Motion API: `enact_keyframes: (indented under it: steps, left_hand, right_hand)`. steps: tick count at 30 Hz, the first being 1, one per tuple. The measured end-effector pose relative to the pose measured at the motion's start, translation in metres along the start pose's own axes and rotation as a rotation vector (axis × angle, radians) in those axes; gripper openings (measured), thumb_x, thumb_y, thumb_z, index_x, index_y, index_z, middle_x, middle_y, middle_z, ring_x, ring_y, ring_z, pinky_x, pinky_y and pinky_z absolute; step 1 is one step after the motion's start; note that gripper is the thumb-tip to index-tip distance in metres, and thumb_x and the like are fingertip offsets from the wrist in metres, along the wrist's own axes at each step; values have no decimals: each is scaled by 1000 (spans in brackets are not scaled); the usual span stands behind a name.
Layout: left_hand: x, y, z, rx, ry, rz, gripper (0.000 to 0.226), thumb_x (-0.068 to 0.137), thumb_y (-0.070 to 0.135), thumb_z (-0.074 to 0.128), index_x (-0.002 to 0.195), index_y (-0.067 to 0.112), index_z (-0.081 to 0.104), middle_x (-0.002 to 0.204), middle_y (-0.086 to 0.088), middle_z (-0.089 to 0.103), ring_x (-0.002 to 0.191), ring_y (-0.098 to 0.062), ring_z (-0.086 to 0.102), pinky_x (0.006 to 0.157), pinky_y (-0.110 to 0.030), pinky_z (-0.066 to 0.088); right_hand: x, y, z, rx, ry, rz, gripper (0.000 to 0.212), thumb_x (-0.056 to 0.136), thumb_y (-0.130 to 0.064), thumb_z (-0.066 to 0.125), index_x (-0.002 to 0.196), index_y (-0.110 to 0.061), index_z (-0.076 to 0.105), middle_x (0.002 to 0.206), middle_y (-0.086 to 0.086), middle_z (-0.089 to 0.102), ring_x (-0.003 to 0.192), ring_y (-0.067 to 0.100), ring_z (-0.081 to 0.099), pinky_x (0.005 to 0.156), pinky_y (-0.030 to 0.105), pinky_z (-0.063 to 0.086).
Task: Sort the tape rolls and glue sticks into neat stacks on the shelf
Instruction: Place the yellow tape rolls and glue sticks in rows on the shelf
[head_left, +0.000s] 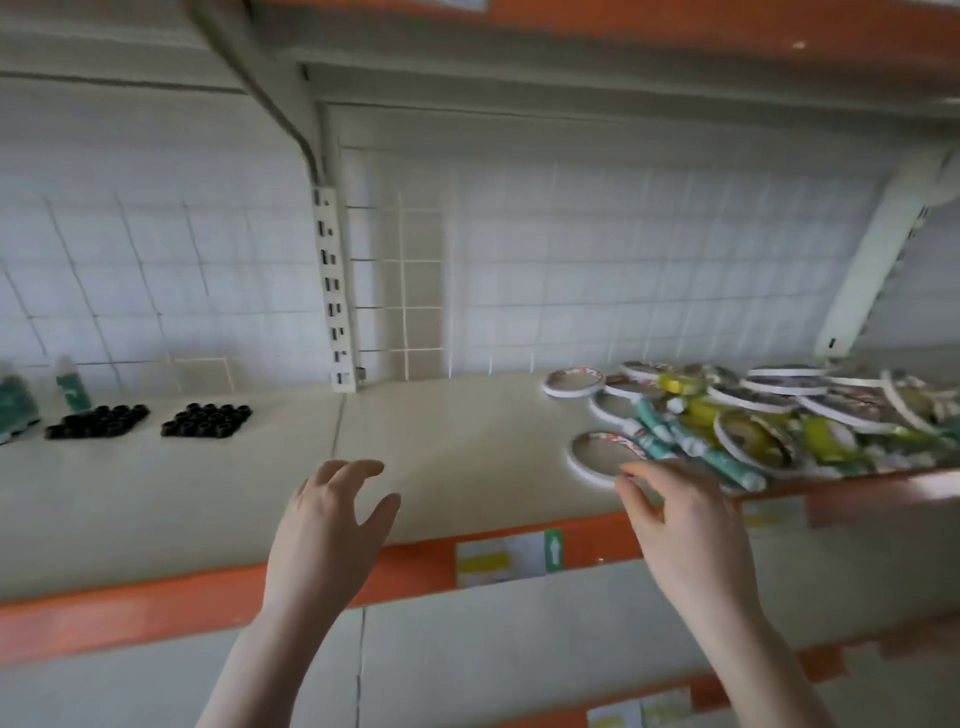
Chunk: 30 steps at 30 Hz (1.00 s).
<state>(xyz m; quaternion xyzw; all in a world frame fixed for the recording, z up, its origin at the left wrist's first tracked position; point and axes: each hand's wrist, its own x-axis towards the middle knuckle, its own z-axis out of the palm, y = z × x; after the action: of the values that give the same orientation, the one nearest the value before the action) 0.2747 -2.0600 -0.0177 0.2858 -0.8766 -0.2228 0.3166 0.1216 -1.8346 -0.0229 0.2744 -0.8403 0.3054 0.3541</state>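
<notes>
The shelf (457, 447) carries everything here, and its front edge is an orange strip with a price label (506, 558) near the middle. The tape rolls and glue sticks lie in one loose heap (769, 421) at the right end of the shelf, running from about the middle of its depth to the front edge; flat white-rimmed rolls overlap one another at all angles, with teal glue sticks (675, 441) and yellow rolls mixed among them. Nothing in the heap is stacked yet, so the sorting appears barely begun.

One tape roll (605, 457) lies flat and a little apart from the heap, toward the front edge, on its left side. The right hand (685, 525) reaches over the front edge toward it, fingers (636, 480) loosely spread and slightly curled, their tips just at the roll's near rim; it holds nothing, and whether the tips touch the rim I cannot tell. That roll is the easiest to lift, being clear of the tangle.

The left hand (332, 525) hovers over the bare middle stretch of the shelf, near the front edge, fingers open and relaxed, thumb out, gripping nothing. That clear stretch looks like the likely place for the new stacks, and the hand seems ready to receive or steady them.

At the far left end stand two blocks of small black caps (205, 421) in tidy rows, with green-labelled bottles (72, 387) behind them, well apart from the heap.
</notes>
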Motion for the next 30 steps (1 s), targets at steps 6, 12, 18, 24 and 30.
enact_keyframes:
  steps: [6,12,18,24,30]
  left_hand:
    - [7,87,68,-28,-69,117,31,85,28,66,115,23,63,118,7,58,106,-19,56,80,-26,39]
    - [14,127,106,-1,-165,222,30,85,28,65,115,23,63,117,8,59,109,-16,52,86,-24,39]
    - [26,140,134,83,-354,364,34,86,31,64,120,27,62,131,10,54,123,-12,43,95,-23,34]
    - [35,137,138,114,-432,499,30,84,40,52,100,23,71,101,5,70,98,-20,61,84,-28,44]
    - [35,120,129,187,-311,548,22,80,40,53,81,23,68,77,6,67,71,-24,61,65,-24,38]
  right_hand:
    - [18,96,-26,33,-53,55,12,75,-6,75,87,-9,74,82,8,71,70,29,66,60,33,49]
    - [19,139,-27,80,-75,32,13,73,-2,76,86,-5,73,83,8,70,73,30,66,61,33,51]
    - [20,150,-28,85,-45,10,13,71,-1,77,83,-4,73,79,7,69,69,28,65,60,27,47]
    - [25,145,-18,132,-63,-8,16,73,-1,75,89,-4,73,81,6,69,71,27,65,58,32,53]
    - [42,127,-7,112,-52,-99,14,71,-2,77,84,-7,72,78,6,69,64,27,63,55,31,50]
